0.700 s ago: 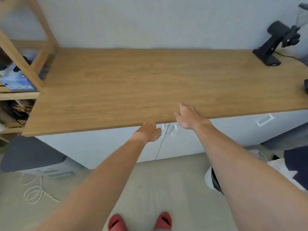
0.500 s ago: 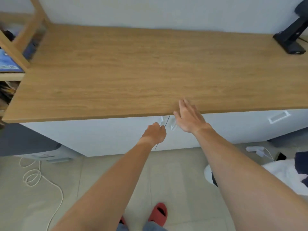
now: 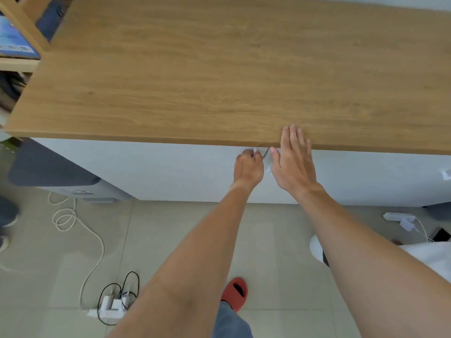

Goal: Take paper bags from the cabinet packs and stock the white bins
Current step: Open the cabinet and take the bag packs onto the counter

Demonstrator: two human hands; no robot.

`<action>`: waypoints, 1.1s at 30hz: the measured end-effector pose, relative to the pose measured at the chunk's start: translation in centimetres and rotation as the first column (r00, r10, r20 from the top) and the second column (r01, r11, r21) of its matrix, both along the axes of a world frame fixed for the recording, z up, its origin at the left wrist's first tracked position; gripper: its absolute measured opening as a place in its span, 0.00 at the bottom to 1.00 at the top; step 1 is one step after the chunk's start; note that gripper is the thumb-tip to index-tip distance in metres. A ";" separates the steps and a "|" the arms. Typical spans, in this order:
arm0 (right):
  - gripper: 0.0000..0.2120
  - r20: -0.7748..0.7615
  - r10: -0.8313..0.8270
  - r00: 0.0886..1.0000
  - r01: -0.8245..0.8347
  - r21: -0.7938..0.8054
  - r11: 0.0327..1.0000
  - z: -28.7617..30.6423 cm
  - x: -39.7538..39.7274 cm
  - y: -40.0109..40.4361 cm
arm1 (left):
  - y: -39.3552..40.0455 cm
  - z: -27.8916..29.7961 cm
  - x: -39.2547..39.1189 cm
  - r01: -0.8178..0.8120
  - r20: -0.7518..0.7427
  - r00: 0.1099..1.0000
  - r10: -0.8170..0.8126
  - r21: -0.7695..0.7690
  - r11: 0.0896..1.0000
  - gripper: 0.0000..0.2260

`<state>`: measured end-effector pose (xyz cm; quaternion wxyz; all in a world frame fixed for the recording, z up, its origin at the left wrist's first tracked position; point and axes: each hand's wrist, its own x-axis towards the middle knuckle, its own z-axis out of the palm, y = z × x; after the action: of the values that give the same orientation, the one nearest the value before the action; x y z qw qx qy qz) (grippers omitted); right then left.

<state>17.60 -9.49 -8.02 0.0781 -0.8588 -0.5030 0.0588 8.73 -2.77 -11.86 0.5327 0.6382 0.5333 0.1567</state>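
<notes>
Both hands are up at the white cabinet (image 3: 170,167), right under the front edge of the wooden countertop (image 3: 219,76). The left hand (image 3: 247,167) is curled around a small white door handle (image 3: 255,150). The right hand (image 3: 294,159) is flat, fingers spread, tips overlapping the countertop edge, just beside the second handle (image 3: 268,164), which it mostly hides. The doors look shut, so no paper bags or bins are visible. The floor has loose cables (image 3: 73,228) and a power strip (image 3: 109,306) on the left, a red slipper (image 3: 235,292) below.
</notes>
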 end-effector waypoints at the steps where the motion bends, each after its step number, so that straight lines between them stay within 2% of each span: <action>1: 0.29 0.003 0.003 1.000 -0.003 0.005 1.000 -0.1 -0.3 -0.2 | 0.0 0.1 -0.1 0.008 -0.010 1.000 -0.008 -0.005 1.000 0.17; 3: 0.29 0.025 0.019 1.000 -0.019 0.010 1.000 -0.1 -0.8 -0.7 | -0.5 0.0 -0.5 0.011 -0.032 0.999 -0.011 -0.009 1.000 0.16; 7: 0.27 0.069 0.058 0.996 -0.060 0.016 0.998 0.2 -1.1 -1.4 | -4.7 -1.1 -3.3 -0.019 0.020 1.000 0.018 0.019 1.000 0.14; 10: 0.23 0.103 0.104 0.989 -0.110 0.060 0.992 0.3 -2.8 -2.4 | -8.1 -1.9 -6.6 -0.010 0.005 1.000 0.010 0.069 0.998 0.14; 13: 0.18 0.040 0.156 0.987 -0.159 0.088 0.983 0.0 -5.2 -3.5 | -10.8 -1.3 -9.8 -0.043 0.011 0.999 0.043 0.034 0.998 0.15; 16: 0.19 -0.033 0.212 0.977 -0.209 0.057 0.976 -0.4 -7.0 -4.1 | -13.0 -0.9 -12.7 -0.058 0.040 0.998 0.058 0.016 0.998 0.16; 23: 0.22 -0.007 0.264 0.965 -0.264 -0.046 0.963 -2.5 -12.0 -4.9 | -17.8 -1.8 -21.5 0.004 0.022 1.000 -0.004 -0.002 1.000 0.15; 28: 0.28 -0.036 0.235 0.971 -0.237 -0.075 0.969 -4.1 -18.1 -5.2 | -21.1 -3.6 -30.8 0.068 -0.006 0.998 -0.068 0.034 0.997 0.11; 33: 0.30 -0.076 0.217 0.973 -0.224 -0.112 0.968 -5.2 -25.1 -5.5 | -22.7 -4.2 -41.6 0.067 -0.031 0.997 -0.064 0.094 0.993 0.11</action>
<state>-7.50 -14.98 -13.26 0.0354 -0.7983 -0.5883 0.1243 -32.90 -25.51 -16.04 0.4990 0.6822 0.5114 0.1553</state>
